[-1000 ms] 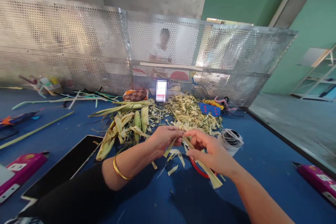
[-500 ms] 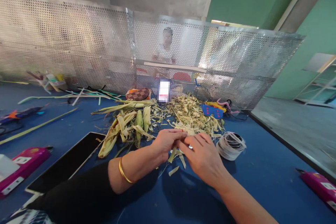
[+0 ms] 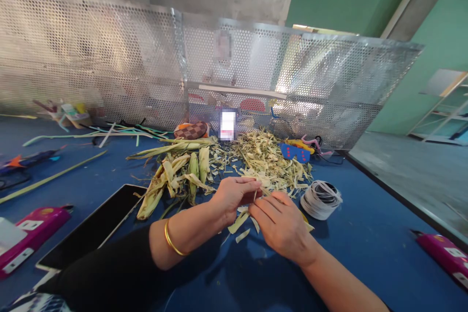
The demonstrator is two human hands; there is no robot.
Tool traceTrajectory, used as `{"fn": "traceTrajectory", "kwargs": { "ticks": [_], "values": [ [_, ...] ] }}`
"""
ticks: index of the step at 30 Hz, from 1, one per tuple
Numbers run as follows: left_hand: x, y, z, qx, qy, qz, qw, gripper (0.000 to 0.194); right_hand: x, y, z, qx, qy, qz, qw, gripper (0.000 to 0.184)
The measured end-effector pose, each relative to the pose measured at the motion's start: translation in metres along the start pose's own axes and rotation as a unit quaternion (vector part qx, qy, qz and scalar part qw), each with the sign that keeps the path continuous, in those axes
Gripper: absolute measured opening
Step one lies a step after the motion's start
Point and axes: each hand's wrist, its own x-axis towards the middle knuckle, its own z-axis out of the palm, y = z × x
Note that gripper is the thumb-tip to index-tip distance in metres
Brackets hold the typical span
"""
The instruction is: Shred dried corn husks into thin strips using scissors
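In the head view my left hand, with a gold bangle on its wrist, pinches a pale corn husk strip between thumb and fingers. My right hand meets it from the right, back upward and fingers curled closed around part of the husk; the fingers hide most of the grip. A yellowish piece of husk pokes out beyond the right hand's outer side. Below the hands lie cut husk bits. Just beyond them spreads a heap of shredded husk.
Whole corn husks lie left of the hands, a white string spool right. Farther back are a lit phone, a checkered pouch and a blue piece. A black tray and magenta power strips flank me. A perforated screen stands behind.
My right hand has drawn slightly down and its fingers have curled over, leaving a small gap from the left fingertips. A yellowish husk piece now shows beside the right hand.
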Motion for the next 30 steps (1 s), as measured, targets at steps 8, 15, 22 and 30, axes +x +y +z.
{"fn": "traceTrajectory", "kwargs": {
  "ticks": [8, 15, 22, 30],
  "values": [
    [-0.003, 0.003, 0.001, -0.003, 0.003, -0.001, 1.000, 0.017, 0.004, -0.004, -0.006, 0.016, 0.004, -0.040, 0.999, 0.026],
    [-0.002, 0.003, 0.001, -0.014, 0.016, -0.003, 1.000, 0.017, 0.005, -0.005, -0.006, 0.033, 0.003, -0.065, 0.997, 0.025],
    [0.003, 0.006, -0.003, 0.014, -0.027, 0.025, 0.999, 0.024, 0.006, -0.005, -0.011, 0.028, 0.034, 0.000, 0.999, 0.020],
    [-0.001, 0.015, -0.004, 0.063, -0.044, 0.026, 0.997, 0.019, -0.003, 0.016, -0.010, 0.067, -0.033, 0.330, 0.941, 0.022]
  ]
}}
